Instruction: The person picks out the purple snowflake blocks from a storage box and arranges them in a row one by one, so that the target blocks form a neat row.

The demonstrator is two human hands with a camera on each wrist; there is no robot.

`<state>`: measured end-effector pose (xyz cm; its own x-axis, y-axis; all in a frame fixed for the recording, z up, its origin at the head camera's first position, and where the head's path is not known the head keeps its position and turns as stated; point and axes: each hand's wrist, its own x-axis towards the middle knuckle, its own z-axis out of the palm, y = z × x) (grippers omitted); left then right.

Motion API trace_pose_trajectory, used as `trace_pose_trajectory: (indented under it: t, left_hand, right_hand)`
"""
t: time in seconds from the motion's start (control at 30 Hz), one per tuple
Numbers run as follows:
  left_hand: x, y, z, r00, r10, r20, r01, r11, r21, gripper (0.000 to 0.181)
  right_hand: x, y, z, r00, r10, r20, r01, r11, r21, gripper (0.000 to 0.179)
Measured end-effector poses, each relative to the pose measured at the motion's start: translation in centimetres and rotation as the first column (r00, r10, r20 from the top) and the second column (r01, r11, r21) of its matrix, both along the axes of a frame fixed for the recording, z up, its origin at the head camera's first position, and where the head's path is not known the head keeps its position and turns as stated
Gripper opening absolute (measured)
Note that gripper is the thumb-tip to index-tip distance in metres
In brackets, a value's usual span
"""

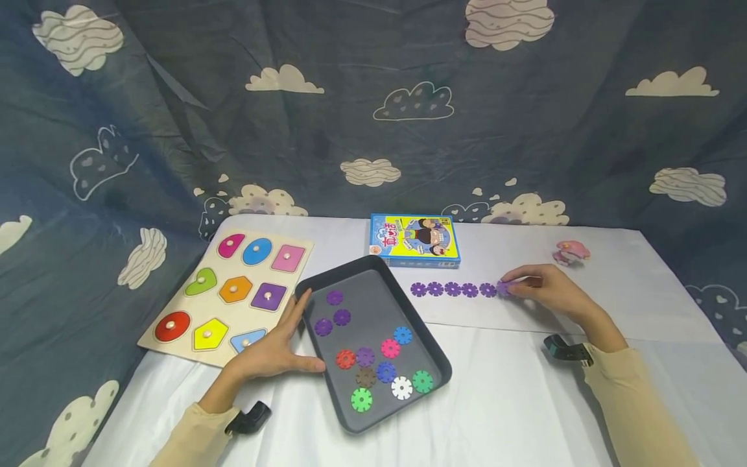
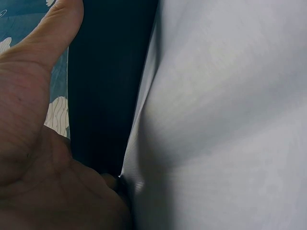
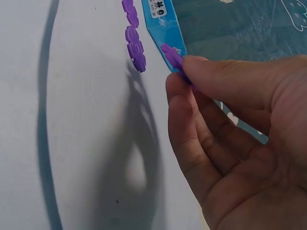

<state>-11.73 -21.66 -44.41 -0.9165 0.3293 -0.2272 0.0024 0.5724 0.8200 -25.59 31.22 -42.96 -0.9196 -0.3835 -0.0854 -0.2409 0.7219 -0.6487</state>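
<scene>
Fingers [image 3: 181, 112] of the right hand [image 1: 551, 292] are clamped on 1 purple disc [image 3: 171, 55], which is gripped at its edge between thumb and fingertips. The held disc is at the right end of a row of 5 purple discs [image 1: 452, 289] on the white-covered tabletop [image 1: 490, 395]; the right wrist view shows it apart from the row. Fingers of the left hand [image 1: 270, 352] are extended, with the thumb spread away from them, and touch the left rim of a dark gray tray [image 1: 364, 279]. The tray sits at an angle and contains 12 notched discs: 3 purple discs [image 1: 342, 317] grouped toward its far left side, and 9 mixed-color discs [image 1: 386, 372] nearer the person, among them 1 white and 1 brown. Left of the tray is a pale puzzle board [image 1: 205, 307] bearing 9 knobbed shapes in 3 rows, its near right corner partly hidden by the left hand. Beyond the tray lies a blue-and-yellow box [image 1: 414, 240]; at the far right is a small pink figure [image 1: 572, 251]. Dark fabric [image 1: 327, 143] printed with clouds hangs behind.
</scene>
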Motion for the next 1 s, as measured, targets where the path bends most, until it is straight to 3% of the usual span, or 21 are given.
trace_pose_trajectory:
  t: [0.37, 0.77, 1.0]
  left_hand:
    - [0.0, 0.1, -0.5, 1.000, 0.006, -0.006, -0.006, 1.000, 0.018, 0.132]
    - [0.0, 0.1, -0.4, 1.000, 0.002, -0.020, -0.002, 1.000, 0.018, 0.132]
    - [0.0, 0.1, -0.2, 1.000, 0.001, -0.021, 0.000, 1.000, 0.014, 0.132]
  right_hand:
    - [-0.4, 0.0, -0.3, 0.998, -0.016, 0.056, 0.016, 1.000, -0.008, 0.027]
    - [-0.2, -0.4, -1.0, 0.999, -0.045, 0.001, 0.045, 0.996, 0.072, 0.026]
    - [-0.2, -0.4, -1.0, 0.998, -0.058, 0.001, 0.057, 0.996, 0.072, 0.027]
